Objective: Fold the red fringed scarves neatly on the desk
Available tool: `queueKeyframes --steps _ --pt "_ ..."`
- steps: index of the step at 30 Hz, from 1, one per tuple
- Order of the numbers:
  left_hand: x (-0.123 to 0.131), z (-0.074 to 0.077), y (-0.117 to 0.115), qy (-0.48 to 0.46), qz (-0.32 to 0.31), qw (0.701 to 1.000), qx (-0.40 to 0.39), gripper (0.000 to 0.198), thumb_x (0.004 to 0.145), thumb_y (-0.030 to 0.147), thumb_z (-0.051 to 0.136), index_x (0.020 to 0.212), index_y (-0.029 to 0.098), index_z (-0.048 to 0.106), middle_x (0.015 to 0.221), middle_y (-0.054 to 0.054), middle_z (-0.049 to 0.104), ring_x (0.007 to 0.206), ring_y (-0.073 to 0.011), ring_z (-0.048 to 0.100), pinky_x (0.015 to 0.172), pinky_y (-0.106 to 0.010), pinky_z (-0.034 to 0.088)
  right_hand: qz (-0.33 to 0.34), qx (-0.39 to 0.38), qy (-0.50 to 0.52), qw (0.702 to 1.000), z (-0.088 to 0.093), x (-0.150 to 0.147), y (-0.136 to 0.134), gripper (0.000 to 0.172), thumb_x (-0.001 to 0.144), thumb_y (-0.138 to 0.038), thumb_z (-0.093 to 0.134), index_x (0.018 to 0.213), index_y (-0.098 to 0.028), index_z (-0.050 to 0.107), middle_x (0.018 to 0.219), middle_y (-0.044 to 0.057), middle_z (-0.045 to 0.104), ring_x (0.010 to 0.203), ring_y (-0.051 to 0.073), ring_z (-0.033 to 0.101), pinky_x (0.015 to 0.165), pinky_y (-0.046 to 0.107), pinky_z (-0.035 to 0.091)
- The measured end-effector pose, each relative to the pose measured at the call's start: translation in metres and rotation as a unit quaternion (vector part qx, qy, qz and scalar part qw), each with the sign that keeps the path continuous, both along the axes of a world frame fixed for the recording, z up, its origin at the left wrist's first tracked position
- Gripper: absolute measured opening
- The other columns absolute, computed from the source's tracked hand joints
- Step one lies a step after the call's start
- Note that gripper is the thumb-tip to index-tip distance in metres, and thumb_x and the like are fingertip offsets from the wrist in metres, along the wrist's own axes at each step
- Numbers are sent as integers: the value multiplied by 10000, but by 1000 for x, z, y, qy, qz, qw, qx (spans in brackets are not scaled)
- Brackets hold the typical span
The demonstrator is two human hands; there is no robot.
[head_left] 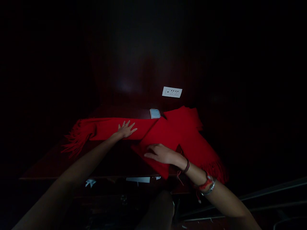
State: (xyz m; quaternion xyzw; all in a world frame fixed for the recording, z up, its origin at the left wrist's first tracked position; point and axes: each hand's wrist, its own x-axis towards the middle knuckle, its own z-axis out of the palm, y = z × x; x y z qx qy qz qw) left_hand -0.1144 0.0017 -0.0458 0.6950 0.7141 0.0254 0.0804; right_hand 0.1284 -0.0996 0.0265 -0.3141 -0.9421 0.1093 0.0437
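A red scarf (pixel 105 128) with fringed ends lies across a dark table. Its left stretch is flat and straight, while the right part is folded over itself, with one corner hanging past the table's front edge. My left hand (pixel 126 130) rests palm down on the flat stretch, fingers spread. Over the folded part is my right hand (pixel 161 154), back upward, with thumb and fingers apart. Whether its fingertips press on the cloth is hard to see in the dim light. Bracelets circle my right wrist and forearm.
A small pale box-like item (pixel 154 113) sits behind the scarf. A white socket plate (pixel 172 92) is on the dark wall. Pale papers (pixel 138 180) show under the front edge of the table (pixel 48 172). My leg is below.
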Motion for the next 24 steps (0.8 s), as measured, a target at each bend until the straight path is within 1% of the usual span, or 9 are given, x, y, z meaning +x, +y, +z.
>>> queueKeyframes --steps 2,4,6,9,12,16,18,21,24 --pt "1 -1 -2 -1 -7 1000 12 646 770 613 168 1319 272 162 1396 -78 56 1245 -329 42 939 -554 104 -11 11 -13 1000 -9 2 5 426 821 -459 350 1046 -142 522 1024 103 576 932 191 520 794 299 373" --pt "3 0 -7 -3 -26 1000 16 630 778 600 179 1316 274 171 1396 -79 67 1249 -315 43 943 -545 103 -107 75 -14 991 -14 10 22 443 817 -471 349 1093 -157 494 1138 118 505 1064 231 427 887 387 301" --pt "7 0 -11 -2 -47 999 8 619 781 596 184 1314 282 173 1395 -75 78 1249 -310 51 944 -542 103 -231 139 -16 963 -16 19 46 447 815 -462 358 1129 -160 457 1231 141 410 1140 264 337 913 445 249" --pt "11 2 -14 0 -54 999 -5 612 784 593 178 1315 289 161 1396 -72 72 1248 -312 60 942 -541 103 -334 120 -42 934 -16 26 81 428 823 -376 396 1171 -126 394 1204 178 422 1107 242 389 882 373 306" --pt "10 3 -12 -2 -49 999 -14 614 782 597 182 1316 297 145 1397 -67 51 1248 -317 39 938 -548 93 -359 66 -68 929 -15 21 108 381 805 -328 446 1116 -108 442 1095 178 518 1014 227 484 801 304 370" --pt "8 7 -10 -3 -50 998 -30 611 780 583 224 1315 294 158 1397 -69 52 1247 -322 40 931 -556 96 -364 28 -81 927 -10 15 135 355 815 -378 411 972 -99 566 992 167 591 915 211 556 706 244 407" --pt "14 11 -13 -7 -54 998 -11 585 791 551 238 1299 260 239 1382 -89 145 1240 -314 120 936 -523 146 -364 18 -81 928 -8 16 143 350 836 -350 373 962 -102 584 994 156 598 907 193 564 688 215 408" --pt "35 16 -23 -43 -97 992 61 547 805 513 241 1182 164 427 1233 -129 407 1140 -253 349 921 -382 266 -360 9 -83 929 -10 17 146 279 804 -263 436 969 -104 594 1003 143 599 920 188 561 682 192 406" --pt "58 17 -36 -88 -130 986 62 523 706 534 434 1045 139 493 983 -111 554 924 -232 500 783 -311 374 -356 0 -87 930 -17 15 144 250 771 -207 472 956 -100 603 973 144 611 905 194 570 674 189 410"
